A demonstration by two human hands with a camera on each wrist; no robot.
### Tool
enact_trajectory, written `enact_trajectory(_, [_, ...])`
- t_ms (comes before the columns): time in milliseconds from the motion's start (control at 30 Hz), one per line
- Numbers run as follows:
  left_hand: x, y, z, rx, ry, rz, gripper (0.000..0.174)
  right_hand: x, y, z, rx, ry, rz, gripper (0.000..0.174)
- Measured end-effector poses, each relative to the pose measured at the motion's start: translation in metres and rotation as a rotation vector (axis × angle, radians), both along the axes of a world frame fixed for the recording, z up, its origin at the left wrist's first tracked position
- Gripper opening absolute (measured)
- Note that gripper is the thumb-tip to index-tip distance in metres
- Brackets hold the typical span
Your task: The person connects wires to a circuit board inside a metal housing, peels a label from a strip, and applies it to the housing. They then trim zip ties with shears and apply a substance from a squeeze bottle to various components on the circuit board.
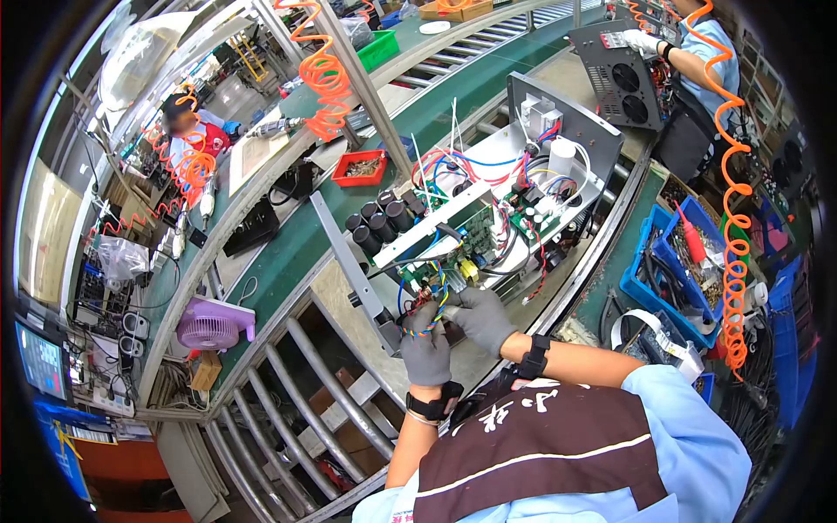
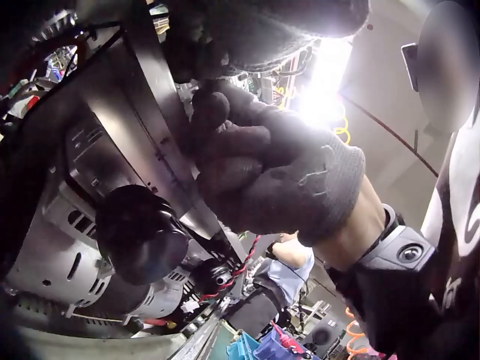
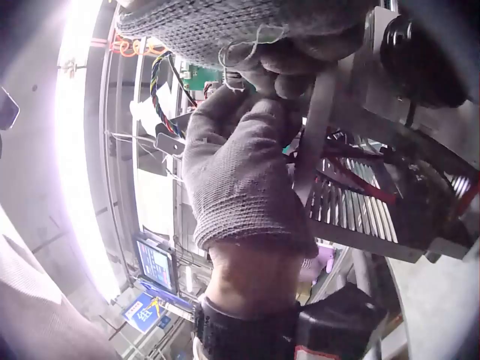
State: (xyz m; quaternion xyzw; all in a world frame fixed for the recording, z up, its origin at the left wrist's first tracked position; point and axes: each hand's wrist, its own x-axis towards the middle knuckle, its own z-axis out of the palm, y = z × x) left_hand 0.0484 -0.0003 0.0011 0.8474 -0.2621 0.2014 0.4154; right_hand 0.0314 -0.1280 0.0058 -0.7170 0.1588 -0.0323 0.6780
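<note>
Both hands wear grey knit gloves and meet at the near-left corner of an opened electronic unit, beside its grey end panel. The left hand grips a twisted bundle of coloured wires, blue and yellow among them. From the right, the right hand pinches the same wires, its fingertips close to the left fingers. In the left wrist view the right hand has curled fingers beside the metal panel; the right wrist view shows the left hand reaching up to the other glove. Their fingertips are partly hidden.
Black capacitors and a white metal bar stand inside the unit. Rollers run in front. A red parts bin lies beyond, blue bins at right, and coiled orange hoses hang down. Another person works at the far right.
</note>
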Motion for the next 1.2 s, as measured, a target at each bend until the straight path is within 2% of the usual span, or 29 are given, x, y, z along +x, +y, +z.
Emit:
enact_trajectory(133, [0.000, 0.000, -0.002, -0.033, -0.002, -0.003, 0.029, 0.001, 0.000, -0.014, 0.070, -0.056, 0.067, 0.021])
enact_trajectory(233, [-0.001, 0.002, -0.005, -0.082, 0.052, -0.017, 0.029, 0.001, 0.000, -0.024, -0.040, -0.187, 0.094, 0.020])
enact_trajectory(300, [-0.001, 0.001, -0.002, 0.054, -0.076, -0.025, 0.029, 0.001, 0.001, -0.021, -0.036, -0.195, 0.083, 0.018])
enact_trajectory(433, [-0.004, 0.002, 0.002, 0.081, -0.136, -0.015, 0.030, 0.000, -0.002, -0.011, 0.000, -0.144, 0.132, 0.016])
enact_trajectory(633, [-0.001, -0.004, -0.014, 0.147, -0.198, 0.110, 0.035, -0.003, -0.011, -0.018, -0.008, -0.226, 0.252, 0.011])
enact_trajectory(767, [-0.005, -0.010, -0.011, 0.158, -0.172, 0.208, 0.032, -0.003, -0.022, -0.008, 0.035, -0.147, 0.299, 0.011])
enact_trajectory(867, [-0.004, -0.014, -0.013, 0.156, -0.165, 0.256, 0.031, -0.001, -0.025, -0.007, -0.051, -0.090, 0.298, 0.016])
enact_trajectory(933, [-0.003, -0.012, -0.019, 0.117, -0.114, 0.246, 0.028, -0.002, -0.022, 0.010, -0.427, -0.127, 0.308, 0.025])
enact_trajectory(967, [-0.003, -0.012, -0.018, 0.117, -0.110, 0.250, 0.028, 0.000, -0.022, 0.010, -0.427, -0.125, 0.313, 0.025])
enact_trajectory(1033, [-0.004, -0.013, -0.014, 0.126, -0.149, 0.268, 0.027, 0.002, -0.020, 0.010, -0.663, -0.136, 0.343, 0.033])
enact_trajectory(1200, [-0.004, -0.007, -0.020, 0.102, -0.149, 0.241, 0.029, 0.009, -0.011, 0.008, -0.802, -0.180, 0.378, 0.029])
